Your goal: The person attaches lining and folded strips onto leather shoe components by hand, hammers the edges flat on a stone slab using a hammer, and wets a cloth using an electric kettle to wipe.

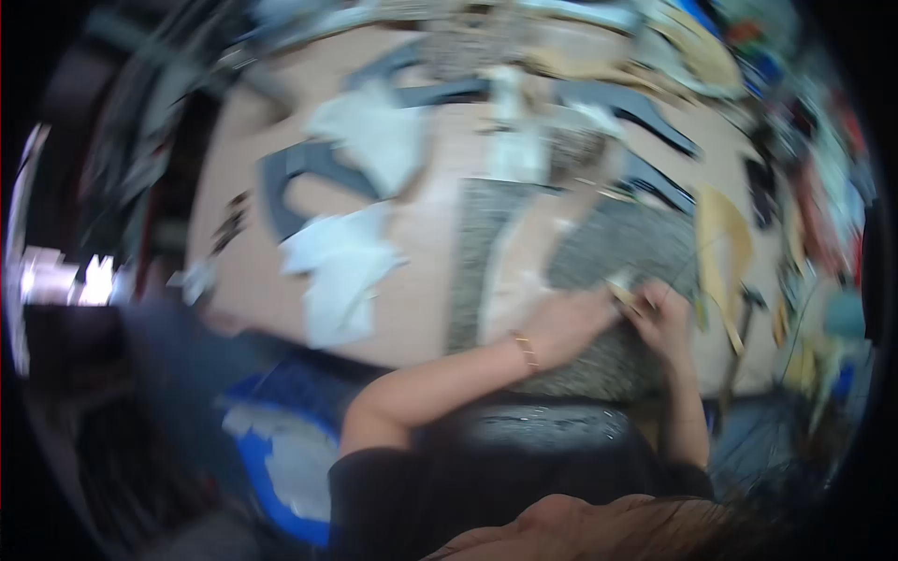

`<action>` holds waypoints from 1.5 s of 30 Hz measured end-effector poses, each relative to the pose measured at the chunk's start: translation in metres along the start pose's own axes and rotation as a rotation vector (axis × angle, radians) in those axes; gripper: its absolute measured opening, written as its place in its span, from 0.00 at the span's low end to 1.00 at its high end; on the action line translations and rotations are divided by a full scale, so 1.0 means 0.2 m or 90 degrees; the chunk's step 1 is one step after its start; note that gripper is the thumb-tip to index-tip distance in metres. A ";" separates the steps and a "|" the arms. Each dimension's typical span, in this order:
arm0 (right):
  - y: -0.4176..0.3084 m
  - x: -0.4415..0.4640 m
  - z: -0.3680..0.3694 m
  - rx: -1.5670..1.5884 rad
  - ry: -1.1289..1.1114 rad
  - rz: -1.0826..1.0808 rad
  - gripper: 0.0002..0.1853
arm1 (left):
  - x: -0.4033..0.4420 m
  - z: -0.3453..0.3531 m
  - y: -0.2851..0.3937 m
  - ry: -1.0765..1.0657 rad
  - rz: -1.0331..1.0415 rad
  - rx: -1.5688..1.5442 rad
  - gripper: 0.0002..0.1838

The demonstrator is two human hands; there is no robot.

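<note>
Bench [426,299], near left edge: white piece [339,280], with a dark grey curved piece [274,192] farther back. Right of centre, towards front edge: left hand [575,323], fingers bent; blurred, cannot tell whether it grips. Next, small pale piece [624,297] between the 2 hands, over a grey sheet [622,234]. Right hand [662,323]: fingertips nearly together, apparently pinching that piece. Judgement: steady it with 1 hand, use small, even finger movements. Pose: left forearm slants across the front edge; right reaches straight forward, wrist bent inward
</note>
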State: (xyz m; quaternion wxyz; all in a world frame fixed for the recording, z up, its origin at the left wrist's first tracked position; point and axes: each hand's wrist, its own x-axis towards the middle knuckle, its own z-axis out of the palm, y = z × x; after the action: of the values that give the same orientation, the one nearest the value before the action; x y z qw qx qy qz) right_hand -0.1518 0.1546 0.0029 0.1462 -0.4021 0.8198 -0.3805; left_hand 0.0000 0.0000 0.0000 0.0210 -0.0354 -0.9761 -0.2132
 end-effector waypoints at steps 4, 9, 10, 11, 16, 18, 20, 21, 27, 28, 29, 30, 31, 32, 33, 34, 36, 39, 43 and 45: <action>0.06 -0.07 -0.61 -0.190 0.085 0.079 0.14 | 0.44 0.21 0.33 0.074 0.139 -0.129 0.16; 0.24 0.09 -0.17 -0.095 0.087 0.068 0.13 | 0.23 0.13 0.09 -0.045 0.074 0.003 0.11; 0.27 0.12 -0.16 -0.099 0.081 0.080 0.13 | 0.24 0.12 0.09 -0.042 0.077 -0.003 0.13; 0.29 0.14 -0.14 -0.100 0.073 0.090 0.14 | 0.25 0.12 0.09 -0.039 0.077 -0.007 0.14; 0.45 0.28 -0.24 -0.098 0.092 0.116 0.25 | 0.30 0.16 0.09 -0.033 0.081 -0.046 0.19; 0.53 0.33 -0.23 -0.018 0.130 0.067 0.27 | 0.32 0.20 0.03 -0.042 0.065 -0.115 0.20; 0.51 0.29 -0.18 -0.045 0.115 0.090 0.35 | 0.32 0.12 -0.08 -0.150 0.061 -0.200 0.20; 0.60 0.30 -0.15 -0.145 0.150 -0.012 0.35 | 0.35 0.03 -0.14 -0.218 0.092 -0.220 0.20; 0.13 0.15 -0.02 -0.346 0.138 -0.315 0.28 | 0.48 0.12 -0.37 0.518 -0.075 -0.043 0.18; 0.08 0.13 0.03 -0.334 0.135 -0.364 0.28 | 0.46 0.23 -0.37 0.465 -0.079 -0.043 0.18; 0.01 0.11 0.07 -0.321 0.132 -0.411 0.27 | 0.43 0.30 -0.35 0.410 -0.083 -0.045 0.19; -0.08 0.09 0.08 -0.316 0.113 -0.398 0.27 | 0.39 0.34 -0.31 0.404 -0.050 -0.063 0.18; -0.06 0.10 0.09 -0.316 0.093 -0.366 0.26 | 0.34 0.36 -0.25 0.391 -0.016 -0.081 0.18; -0.01 0.11 0.10 -0.317 0.072 -0.331 0.25 | 0.29 0.37 -0.22 0.377 0.017 -0.102 0.18; 0.04 0.11 0.11 -0.319 0.048 -0.296 0.23 | 0.24 0.34 -0.19 0.368 0.026 -0.108 0.17; 0.08 0.10 0.08 -0.352 -0.024 -0.237 0.17 | 0.20 0.30 -0.16 0.360 0.036 -0.112 0.16; 0.09 0.07 0.06 -0.412 -0.011 -0.268 0.13 | 0.19 0.29 -0.15 0.365 0.040 -0.116 0.12; 0.06 0.02 0.06 -0.439 0.055 -0.361 0.11 | 0.20 0.30 -0.15 0.383 0.031 -0.106 0.11; 0.09 -0.01 0.06 -0.262 0.008 -0.235 0.08 | 0.19 0.28 -0.13 0.338 0.029 -0.092 0.14; 0.12 0.06 0.06 -0.157 0.009 -0.174 0.06 | 0.19 0.30 -0.12 0.296 -0.010 -0.110 0.18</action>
State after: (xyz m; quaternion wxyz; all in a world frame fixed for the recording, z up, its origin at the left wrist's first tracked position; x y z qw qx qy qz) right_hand -0.1658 0.1493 -0.0229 0.0374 -0.5218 0.7991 -0.2963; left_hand -0.0421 0.0055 -0.0621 0.2404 0.0206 -0.9233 -0.2988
